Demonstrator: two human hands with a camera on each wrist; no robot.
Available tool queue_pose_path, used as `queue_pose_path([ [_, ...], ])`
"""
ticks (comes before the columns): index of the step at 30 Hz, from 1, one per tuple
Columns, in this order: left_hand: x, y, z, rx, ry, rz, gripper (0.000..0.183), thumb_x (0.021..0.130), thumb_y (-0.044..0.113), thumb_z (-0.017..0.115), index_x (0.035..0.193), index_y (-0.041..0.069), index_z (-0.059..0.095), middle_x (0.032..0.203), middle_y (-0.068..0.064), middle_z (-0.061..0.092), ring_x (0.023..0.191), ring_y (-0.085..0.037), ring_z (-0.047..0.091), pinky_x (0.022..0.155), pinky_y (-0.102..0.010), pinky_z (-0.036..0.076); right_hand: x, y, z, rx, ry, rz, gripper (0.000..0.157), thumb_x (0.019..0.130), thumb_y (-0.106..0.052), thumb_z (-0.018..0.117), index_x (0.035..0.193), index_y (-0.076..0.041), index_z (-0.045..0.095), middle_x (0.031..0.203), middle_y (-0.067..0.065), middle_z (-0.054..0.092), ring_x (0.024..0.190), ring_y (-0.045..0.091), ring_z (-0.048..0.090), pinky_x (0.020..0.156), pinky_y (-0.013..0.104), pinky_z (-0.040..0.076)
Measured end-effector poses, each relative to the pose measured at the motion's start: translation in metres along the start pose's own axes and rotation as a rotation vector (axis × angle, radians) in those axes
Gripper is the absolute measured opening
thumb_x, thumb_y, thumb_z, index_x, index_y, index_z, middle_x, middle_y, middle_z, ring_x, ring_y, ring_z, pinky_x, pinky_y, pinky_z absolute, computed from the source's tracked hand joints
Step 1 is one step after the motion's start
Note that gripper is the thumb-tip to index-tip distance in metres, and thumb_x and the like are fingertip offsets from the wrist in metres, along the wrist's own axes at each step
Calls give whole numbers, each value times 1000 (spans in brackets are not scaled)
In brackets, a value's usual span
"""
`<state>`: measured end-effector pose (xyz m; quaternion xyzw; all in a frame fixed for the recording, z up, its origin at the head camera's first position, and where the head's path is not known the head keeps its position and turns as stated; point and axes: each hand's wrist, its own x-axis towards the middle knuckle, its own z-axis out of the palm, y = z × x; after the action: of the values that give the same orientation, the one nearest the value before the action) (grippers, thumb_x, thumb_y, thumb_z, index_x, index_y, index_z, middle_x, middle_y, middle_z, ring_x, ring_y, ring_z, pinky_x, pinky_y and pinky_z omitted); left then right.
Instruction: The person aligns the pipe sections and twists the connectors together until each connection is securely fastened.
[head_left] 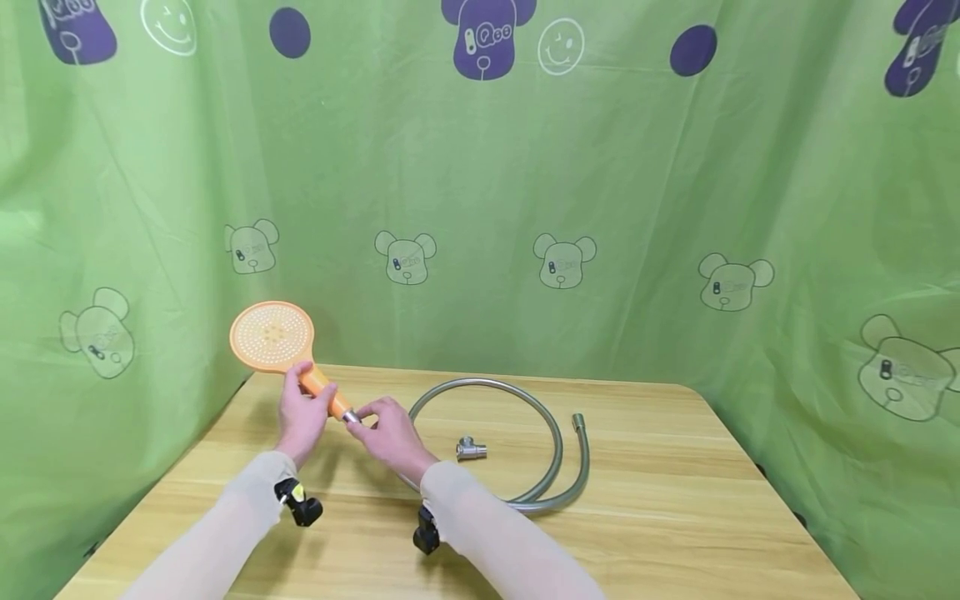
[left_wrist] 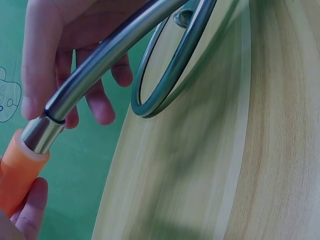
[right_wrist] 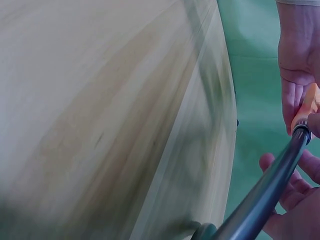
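An orange handheld shower head (head_left: 272, 336) with a pale, round, dotted face is raised above the far left of the table, tilted, its handle pointing down to the right. My left hand (head_left: 302, 419) grips that handle. At the handle's lower end sits the metal connector (left_wrist: 44, 134) of a grey shower hose (head_left: 487, 382). The right hand (head_left: 395, 439) pinches this connector between thumb and forefinger, and its other fingers spread beside the hose in the left wrist view. From there the hose loops over the table to a free metal end (head_left: 577, 421) on the right.
A small chrome tee fitting (head_left: 471, 450) lies on the wooden table (head_left: 675, 500), inside the hose loop. A green patterned curtain (head_left: 480, 167) encloses the back and both sides. Each wrist wears a small black camera.
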<state>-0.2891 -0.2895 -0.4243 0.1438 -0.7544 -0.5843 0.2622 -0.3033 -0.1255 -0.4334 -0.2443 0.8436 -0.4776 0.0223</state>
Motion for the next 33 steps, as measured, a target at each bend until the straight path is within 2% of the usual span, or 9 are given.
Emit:
queue_pose_path([
  [8, 3, -3, 0, -34, -50, -31, 64, 97, 12, 65, 152, 14, 33, 126, -21, 50, 92, -22, 59, 71, -23, 60, 0, 5, -9, -58, -4, -57, 34, 92, -35, 72, 114, -10, 72, 117, 4, 62, 77, 5, 58, 63, 21, 51],
  [15, 4, -8, 0, -49, -56, -55, 64, 96, 10, 65, 152, 11, 34, 127, -24, 49, 89, -21, 61, 68, -24, 60, -4, 6, -19, -102, -3, -38, 39, 93, -40, 69, 120, -13, 71, 123, 1, 61, 84, 6, 58, 69, 22, 51],
  [23, 5, -12, 1, -38, -66, -71, 64, 95, 7, 65, 151, 7, 34, 131, -29, 50, 82, -17, 62, 64, -23, 60, -7, 14, -29, -153, 4, -53, 36, 95, -39, 67, 121, -14, 71, 128, 1, 60, 87, 6, 59, 74, 22, 52],
  [33, 6, -18, 1, 8, -89, -100, 62, 96, 8, 64, 151, 4, 35, 137, -30, 47, 84, -19, 64, 66, -23, 61, -9, 23, -41, -166, 7, -62, 32, 96, -38, 66, 116, -14, 72, 124, 0, 61, 86, 5, 57, 72, 22, 51],
])
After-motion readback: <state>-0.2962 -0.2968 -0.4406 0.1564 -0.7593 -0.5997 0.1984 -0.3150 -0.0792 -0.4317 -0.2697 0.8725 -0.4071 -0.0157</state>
